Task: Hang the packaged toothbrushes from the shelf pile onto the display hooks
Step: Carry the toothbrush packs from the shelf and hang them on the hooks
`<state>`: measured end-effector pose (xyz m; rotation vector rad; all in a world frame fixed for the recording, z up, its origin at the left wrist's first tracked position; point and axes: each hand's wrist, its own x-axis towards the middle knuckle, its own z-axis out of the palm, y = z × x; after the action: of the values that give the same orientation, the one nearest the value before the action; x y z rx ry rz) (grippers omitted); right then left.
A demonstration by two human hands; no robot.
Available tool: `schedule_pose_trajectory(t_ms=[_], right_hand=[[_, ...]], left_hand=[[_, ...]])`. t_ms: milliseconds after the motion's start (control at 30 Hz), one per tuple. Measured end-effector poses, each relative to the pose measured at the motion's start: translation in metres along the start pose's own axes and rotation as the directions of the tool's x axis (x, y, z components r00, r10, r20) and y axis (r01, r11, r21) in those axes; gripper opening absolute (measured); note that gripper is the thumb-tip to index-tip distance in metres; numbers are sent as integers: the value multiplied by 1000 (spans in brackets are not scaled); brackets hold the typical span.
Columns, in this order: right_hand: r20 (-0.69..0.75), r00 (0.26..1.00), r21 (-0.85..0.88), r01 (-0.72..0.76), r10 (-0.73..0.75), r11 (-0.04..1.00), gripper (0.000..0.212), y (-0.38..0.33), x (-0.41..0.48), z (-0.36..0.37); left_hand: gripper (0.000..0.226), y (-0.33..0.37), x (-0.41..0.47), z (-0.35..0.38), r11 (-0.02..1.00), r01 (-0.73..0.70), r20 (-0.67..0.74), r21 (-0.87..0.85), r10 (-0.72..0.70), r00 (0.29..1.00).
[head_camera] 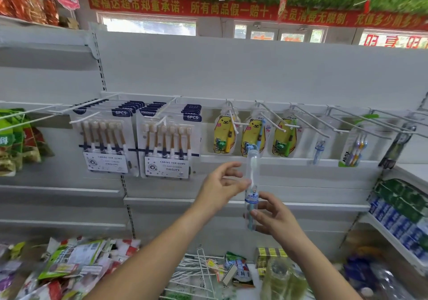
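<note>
I hold a clear tube-packed toothbrush [252,172] upright in front of the shelf, below the yellow bear packs. My left hand [222,184] pinches its middle with thumb and fingers. My right hand [271,218] grips its lower end. White display hooks [312,121] run along the rail; the right ones are mostly bare. One matching clear tube [319,150] hangs further right. Two six-piece toothbrush packs [106,142] hang at left. The shelf pile [76,265] of packages lies at the bottom left.
Three yellow bear toothbrush packs [252,137] hang mid-rail, and a green-topped multi-pack [354,147] hangs at right. Loose white wire hooks [199,269] and small boxes lie on the lower shelf. Toothpaste boxes [398,216] fill the right-hand shelf. Snack bags [16,142] hang at far left.
</note>
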<state>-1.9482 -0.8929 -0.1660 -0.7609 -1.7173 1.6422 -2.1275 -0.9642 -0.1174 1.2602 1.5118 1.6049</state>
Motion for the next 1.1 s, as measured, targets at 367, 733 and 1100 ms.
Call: schedule_pose_trajectory(t_ms=[367, 733, 1100], right_hand=[[-123, 991, 22, -54, 56, 998, 40, 1, -29, -24], [-207, 978, 31, -13, 19, 999, 39, 2, -54, -98], [-143, 988, -38, 58, -63, 998, 36, -12, -73, -243]], left_hand=[[44, -4, 12, 64, 990, -19, 51, -143, 26, 998], [46, 15, 12, 148, 989, -38, 105, -142, 53, 993], [43, 41, 25, 287, 989, -84, -23, -120, 82, 996]])
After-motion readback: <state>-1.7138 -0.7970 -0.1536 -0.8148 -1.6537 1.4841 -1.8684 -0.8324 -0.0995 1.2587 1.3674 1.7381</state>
